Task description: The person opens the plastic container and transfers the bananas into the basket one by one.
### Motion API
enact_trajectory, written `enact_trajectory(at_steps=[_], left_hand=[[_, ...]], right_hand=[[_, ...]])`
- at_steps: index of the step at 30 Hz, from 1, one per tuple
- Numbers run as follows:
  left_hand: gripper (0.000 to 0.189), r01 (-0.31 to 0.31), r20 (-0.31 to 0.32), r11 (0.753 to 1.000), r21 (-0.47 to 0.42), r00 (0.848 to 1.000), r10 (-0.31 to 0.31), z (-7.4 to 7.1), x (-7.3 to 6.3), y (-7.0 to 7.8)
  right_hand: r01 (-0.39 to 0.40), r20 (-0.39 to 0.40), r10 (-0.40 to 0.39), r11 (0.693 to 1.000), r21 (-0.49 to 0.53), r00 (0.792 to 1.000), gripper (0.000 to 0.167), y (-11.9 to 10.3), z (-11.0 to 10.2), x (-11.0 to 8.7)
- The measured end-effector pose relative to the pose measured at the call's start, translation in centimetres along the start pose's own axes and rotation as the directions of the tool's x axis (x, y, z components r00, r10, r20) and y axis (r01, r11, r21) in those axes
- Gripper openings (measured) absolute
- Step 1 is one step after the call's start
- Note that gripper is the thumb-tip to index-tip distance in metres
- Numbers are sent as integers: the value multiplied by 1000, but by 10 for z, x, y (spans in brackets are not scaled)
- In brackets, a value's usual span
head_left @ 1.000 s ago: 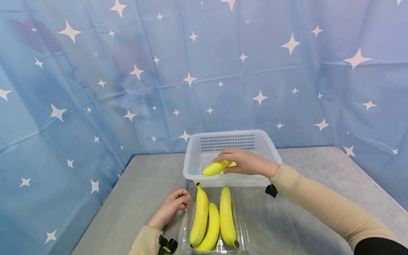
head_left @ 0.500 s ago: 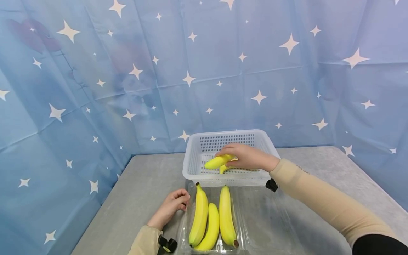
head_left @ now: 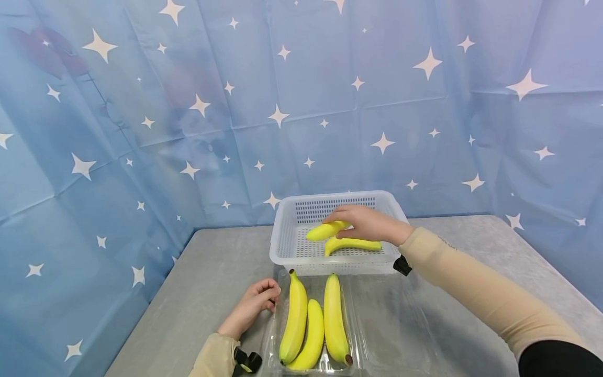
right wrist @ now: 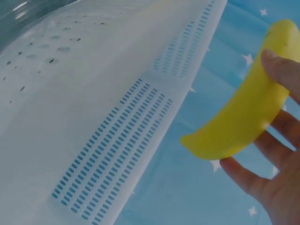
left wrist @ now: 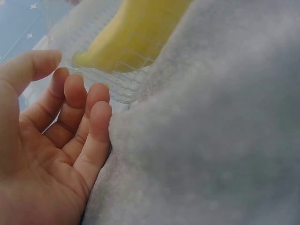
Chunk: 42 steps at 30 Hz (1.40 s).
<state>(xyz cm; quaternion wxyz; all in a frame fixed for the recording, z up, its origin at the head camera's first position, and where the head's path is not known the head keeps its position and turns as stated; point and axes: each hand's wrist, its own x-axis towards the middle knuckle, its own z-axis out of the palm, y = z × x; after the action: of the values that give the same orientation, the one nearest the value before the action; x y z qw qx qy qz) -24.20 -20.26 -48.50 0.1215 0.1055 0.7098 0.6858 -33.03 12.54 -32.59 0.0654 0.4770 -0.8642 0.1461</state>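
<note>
In the head view my right hand [head_left: 369, 222] grips a yellow banana [head_left: 326, 230] between thumb and fingers, over the white plastic basket [head_left: 277, 248]. The right wrist view shows this banana [right wrist: 243, 112] tilted, its tip free of the hand. A second banana [head_left: 355, 244] lies in the basket, below the hand. My left hand [head_left: 254, 303] holds nothing; its fingers are loosely bent beside the left edge of a clear plastic container [head_left: 354, 340]. Inside that container lie three bananas: a left one [head_left: 294, 319], a middle one [head_left: 312, 337] and a right one [head_left: 335, 319].
The container's clear lid [head_left: 395, 319] lies folded out to the right on the grey table [head_left: 188, 293]. Directly behind the container stands the basket. A blue curtain [head_left: 330, 104] with white stars hangs behind and beside the table.
My right hand and its banana have shifted slightly up and away in the head view, bringing the banana in the basket into fuller view. My left hand has stayed in place.
</note>
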Motion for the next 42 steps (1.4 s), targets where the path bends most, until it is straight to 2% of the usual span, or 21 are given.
enact_trajectory(at_steps=[7,21,31,42], left_hand=[[14,10,-9,1000,5,1000,-10,0,1,1],[12,9,-1,1000,5,1000,-9,1,0,2],[11,10,-8,1000,8,1000,-10,1,1,0],[14,31,-14,999,13,999,-31,1,1,1]], right_hand=[[2,12,-2,1000,-12,1000,45,4,-3,4],[-92,45,92,996,-2,995,46,13,-16,9],[-105,37,104,994,26,994,45,21,-27,7],[-131,50,129,990,41,990,45,33,-25,8]])
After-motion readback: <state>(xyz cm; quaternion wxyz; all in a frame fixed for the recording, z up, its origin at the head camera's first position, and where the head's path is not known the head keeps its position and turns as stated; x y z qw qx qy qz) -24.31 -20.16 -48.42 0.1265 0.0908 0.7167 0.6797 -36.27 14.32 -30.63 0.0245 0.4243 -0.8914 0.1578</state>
